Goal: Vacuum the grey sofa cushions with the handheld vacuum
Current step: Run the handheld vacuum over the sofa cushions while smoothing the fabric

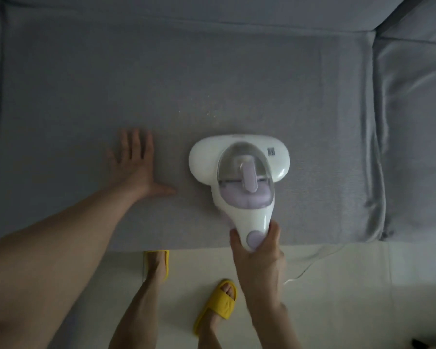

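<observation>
A white handheld vacuum (239, 170) with a clear dust cup and lilac parts lies flat on the grey sofa seat cushion (161, 79), near its front edge. My right hand (258, 255) is wrapped around the vacuum's handle just past the lilac button. My left hand (136, 165) rests flat on the cushion to the left of the vacuum, fingers spread, holding nothing. A few pale crumbs (209, 113) speckle the fabric just beyond the vacuum head.
A second, wrinkled grey cushion (413, 134) adjoins on the right. The sofa back (186, 11) runs along the top. Below the cushion edge is a pale floor (337, 298) with a white power cord (310, 265) and my feet in yellow slippers (219, 303).
</observation>
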